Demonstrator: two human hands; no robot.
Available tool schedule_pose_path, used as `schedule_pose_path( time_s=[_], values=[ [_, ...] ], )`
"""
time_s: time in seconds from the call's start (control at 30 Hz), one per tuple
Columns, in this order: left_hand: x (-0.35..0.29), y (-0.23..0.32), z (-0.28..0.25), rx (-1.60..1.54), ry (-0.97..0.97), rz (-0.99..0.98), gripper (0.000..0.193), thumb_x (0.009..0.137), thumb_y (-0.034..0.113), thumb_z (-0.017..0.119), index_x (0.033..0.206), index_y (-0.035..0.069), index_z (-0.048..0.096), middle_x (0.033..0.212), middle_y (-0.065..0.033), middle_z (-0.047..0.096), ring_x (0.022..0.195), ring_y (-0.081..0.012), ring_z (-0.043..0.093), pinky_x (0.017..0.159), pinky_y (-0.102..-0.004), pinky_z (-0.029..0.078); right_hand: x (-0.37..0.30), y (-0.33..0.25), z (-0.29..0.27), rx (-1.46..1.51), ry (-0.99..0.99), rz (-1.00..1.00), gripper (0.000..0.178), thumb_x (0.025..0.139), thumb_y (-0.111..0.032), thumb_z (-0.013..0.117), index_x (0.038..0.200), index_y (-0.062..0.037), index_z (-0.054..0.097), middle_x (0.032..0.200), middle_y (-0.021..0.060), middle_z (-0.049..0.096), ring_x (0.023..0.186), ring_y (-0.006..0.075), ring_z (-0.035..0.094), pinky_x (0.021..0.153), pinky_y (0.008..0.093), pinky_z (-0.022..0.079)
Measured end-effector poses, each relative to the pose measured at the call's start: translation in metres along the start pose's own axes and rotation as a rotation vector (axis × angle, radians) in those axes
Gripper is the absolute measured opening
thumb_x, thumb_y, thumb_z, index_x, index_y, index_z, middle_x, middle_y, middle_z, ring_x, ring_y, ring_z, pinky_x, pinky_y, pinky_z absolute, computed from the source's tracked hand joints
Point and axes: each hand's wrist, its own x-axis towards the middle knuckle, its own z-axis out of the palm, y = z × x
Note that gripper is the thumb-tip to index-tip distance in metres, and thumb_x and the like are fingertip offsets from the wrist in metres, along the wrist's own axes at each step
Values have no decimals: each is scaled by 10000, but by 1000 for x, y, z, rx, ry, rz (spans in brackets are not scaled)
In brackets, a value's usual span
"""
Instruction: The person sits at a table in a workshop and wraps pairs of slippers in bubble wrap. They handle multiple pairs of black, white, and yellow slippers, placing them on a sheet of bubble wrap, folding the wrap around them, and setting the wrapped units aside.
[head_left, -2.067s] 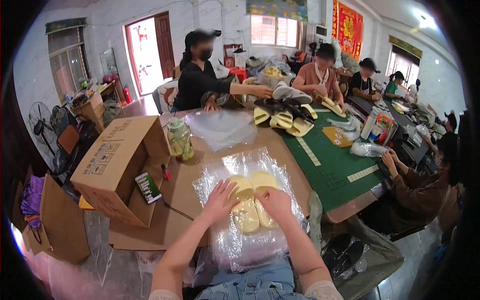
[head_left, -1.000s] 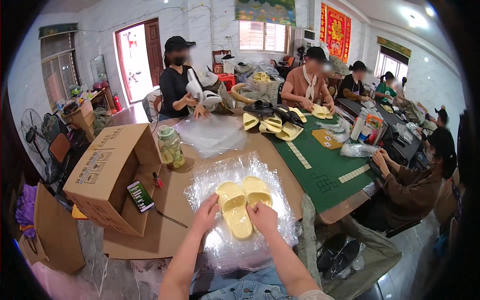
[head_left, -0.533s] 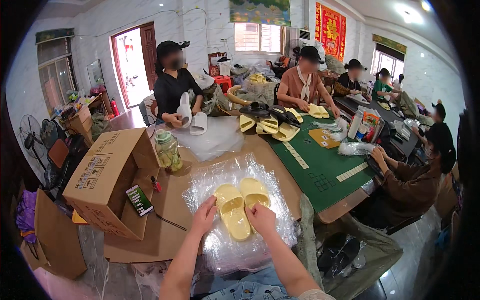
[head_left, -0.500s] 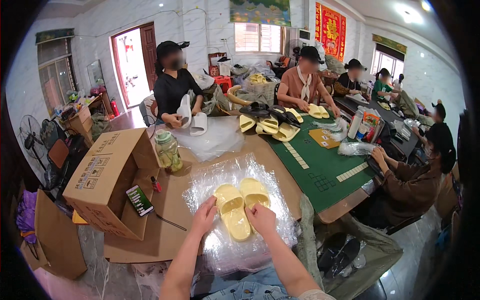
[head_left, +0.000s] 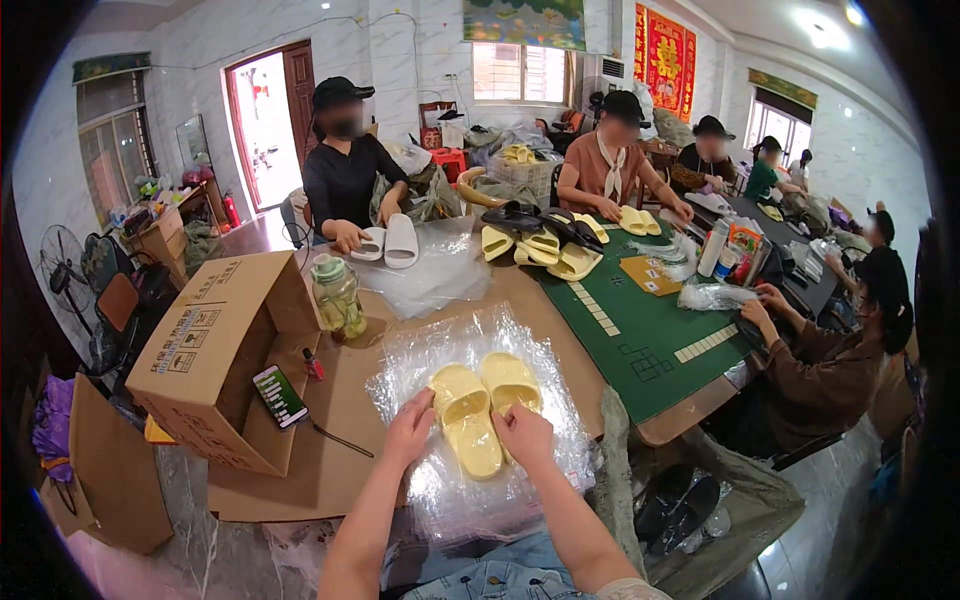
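A pair of pale yellow slippers [head_left: 472, 455] lies side by side in front of me, the left one nearer to me than the right. Clear plastic glints over them, and a stack of clear plastic bags [head_left: 440, 510] is spread beneath. At the left slipper's edge, my left hand [head_left: 410, 428] is closed in a pinch on the clear bag. My right hand [head_left: 524, 435] has its fingers curled closed on the film beside the right slipper, hiding part of that slipper's sole.
Left stand an open cardboard box [head_left: 215, 370], a phone [head_left: 279, 397] and a glass jar [head_left: 338, 300]. Across the table, a person handles white slippers [head_left: 401, 242]. Yellow and black slippers [head_left: 575, 262] are heaped beside a green mat [head_left: 640, 330]. A sack [head_left: 740, 500] hangs open at right.
Across the table, the person's raised white slipper has come down beside its mate. The person at right has shifted their hands slightly. My hands stay nearly where they were on the bag.
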Motion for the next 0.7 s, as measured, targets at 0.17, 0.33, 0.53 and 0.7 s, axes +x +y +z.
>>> schedule_pose_path(
  time_s=[0.17,0.33,0.53,0.7],
  values=[
    [1,2,-1,-11,-4,-12,427,1004,205,565,1387,19,593,1465,-211,552,1369,-337,518,1156,-406,387,0,0,0,-14,9,-11,363,882,-397,735,746,-72,652,653,96,668,628,311,670,598,429,525],
    [1,-1,1,-11,10,4,424,1008,218,570,1383,22,595,1462,-206,557,1368,-338,519,1155,-407,387,-1,1,0,-7,25,-41,355,883,-388,733,744,-72,653,645,97,664,624,311,669,590,430,521],
    [0,-5,3,-26,12,8,430,1009,235,577,1390,37,591,1465,-186,560,1364,-337,521,1152,-411,389,0,-1,-1,-27,23,-35,356,884,-388,732,740,-73,651,641,95,662,627,312,672,588,432,519],
    [-1,-8,3,-30,13,9,436,1008,236,575,1400,44,584,1470,-182,557,1361,-337,523,1152,-410,386,-1,-2,-2,-23,8,-26,364,886,-390,732,731,-73,645,637,91,657,625,314,669,586,432,516]
  ],
)
